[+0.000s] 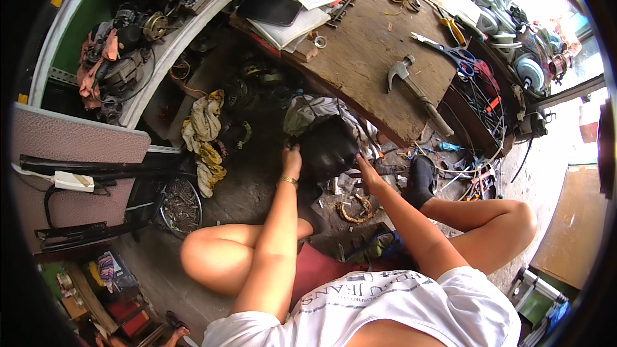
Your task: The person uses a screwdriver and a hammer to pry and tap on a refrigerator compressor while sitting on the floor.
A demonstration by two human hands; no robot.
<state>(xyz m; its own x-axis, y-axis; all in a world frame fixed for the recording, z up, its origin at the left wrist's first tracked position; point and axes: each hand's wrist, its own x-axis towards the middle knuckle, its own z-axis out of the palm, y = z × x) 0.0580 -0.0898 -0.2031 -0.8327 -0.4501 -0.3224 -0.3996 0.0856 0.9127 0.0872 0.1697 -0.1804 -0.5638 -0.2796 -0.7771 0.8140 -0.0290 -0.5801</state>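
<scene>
Low in front of me, beneath the workbench edge, is a black, shiny, rounded object (328, 148) that looks like a padded seat or a stuffed bag; its kind is unclear. My left hand (292, 159) grips its left edge, fingers closed. Against its right side lies my right hand (367, 173), with the fingers partly hidden, so I cannot tell if they grip it. Behind the object is a crumpled whitish plastic sack (312, 112). A brown ring-shaped coil (355, 209) rests on the floor just below my hands.
The wooden workbench (366, 45) ahead bears a claw hammer (418, 93), scissors (450, 54), a phone (268, 9) and papers. To the left are stained rags (204, 125) and a metal bowl (181, 205) of small metal pieces. Wires and scraps litter the floor at right.
</scene>
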